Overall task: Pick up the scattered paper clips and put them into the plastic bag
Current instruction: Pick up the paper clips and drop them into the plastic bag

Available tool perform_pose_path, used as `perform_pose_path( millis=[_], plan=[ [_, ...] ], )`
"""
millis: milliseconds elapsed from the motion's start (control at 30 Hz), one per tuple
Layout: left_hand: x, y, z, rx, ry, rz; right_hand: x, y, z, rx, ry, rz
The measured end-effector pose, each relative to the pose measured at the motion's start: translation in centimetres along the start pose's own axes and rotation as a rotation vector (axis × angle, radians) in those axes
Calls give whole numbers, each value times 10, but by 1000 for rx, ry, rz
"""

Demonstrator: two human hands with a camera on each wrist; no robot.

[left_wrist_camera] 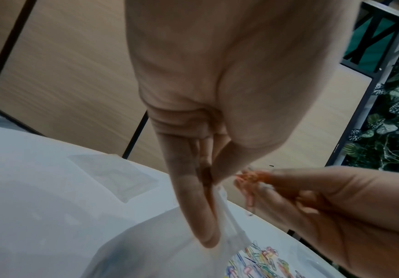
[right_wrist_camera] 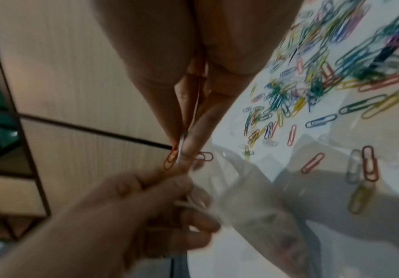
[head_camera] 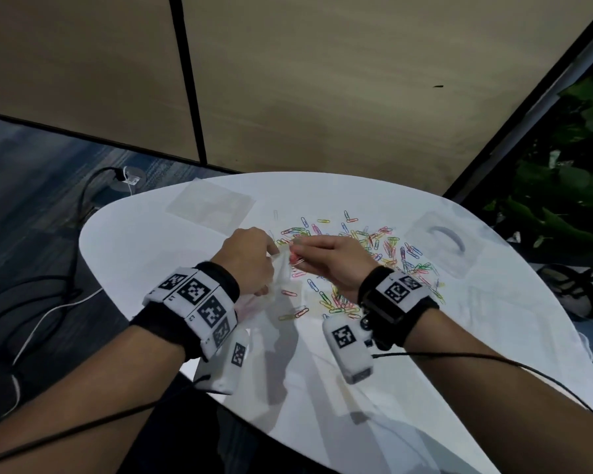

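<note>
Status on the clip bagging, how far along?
Early. Left hand holds the plastic bag up by its mouth; little shows inside it. Right hand pinches a few paper clips at the opening. Most of the scattered clips are on the table.

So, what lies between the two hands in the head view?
The rim of the plastic bag, pinched by the left hand, and a few clips held by the right hand; the head view shows it.
</note>
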State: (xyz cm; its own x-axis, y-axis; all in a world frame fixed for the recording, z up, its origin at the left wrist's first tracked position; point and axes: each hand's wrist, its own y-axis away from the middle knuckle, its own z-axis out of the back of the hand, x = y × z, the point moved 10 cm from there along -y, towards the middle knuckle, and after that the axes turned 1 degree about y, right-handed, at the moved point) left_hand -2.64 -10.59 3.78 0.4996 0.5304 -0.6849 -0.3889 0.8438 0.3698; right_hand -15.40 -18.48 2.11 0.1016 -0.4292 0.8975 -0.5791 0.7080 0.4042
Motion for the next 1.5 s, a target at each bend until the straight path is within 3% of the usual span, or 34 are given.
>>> perform_pose_path(
  millis=[167, 300, 367, 467, 533, 600, 700, 833, 933, 1100, 1167, 1300, 1433, 1500],
  plan=[
    [3, -3, 1, -17, 88, 31, -10, -5, -9, -80, 195, 121],
    [2, -2, 7, -51, 109, 39, 1, -1, -37, 125, 844, 276],
    [2, -3, 11, -74, 79, 37, 14, 1, -40, 142, 842, 330],
    [2, -2, 19, -107, 21, 20, 23, -8, -12, 1, 680, 322],
    [2, -2, 22, -110, -11, 12, 12, -11, -3, -20, 945, 317],
    [3, -1, 24, -109, -38, 11, -28, -9, -11, 162, 1300, 287],
    [5, -2, 26, -102, -49, 28, -99, 8, -22, 505, 1529, 226],
    [5, -4, 26, -91, -85, 34, -133, 30, -9, 619, 1890, 436],
    [3, -4, 22, -79, -110, 31, -133, 39, 25, 547, 2004, 544],
    [3, -4, 20, -84, -135, 34, -115, 16, 86, 298, 2066, 398],
    [2, -5, 18, -80, -141, 34, -114, 10, 89, 328, 2008, 333],
    [-5, -4, 13, -67, -136, 25, -94, 3, 66, 250, 1867, 442],
    [-13, -4, 4, -38, -145, -2, -87, -11, 73, 134, 1849, 310],
    [-17, -4, -3, -12, -151, -18, -71, -16, 87, 5, 1689, 217]
  ],
)
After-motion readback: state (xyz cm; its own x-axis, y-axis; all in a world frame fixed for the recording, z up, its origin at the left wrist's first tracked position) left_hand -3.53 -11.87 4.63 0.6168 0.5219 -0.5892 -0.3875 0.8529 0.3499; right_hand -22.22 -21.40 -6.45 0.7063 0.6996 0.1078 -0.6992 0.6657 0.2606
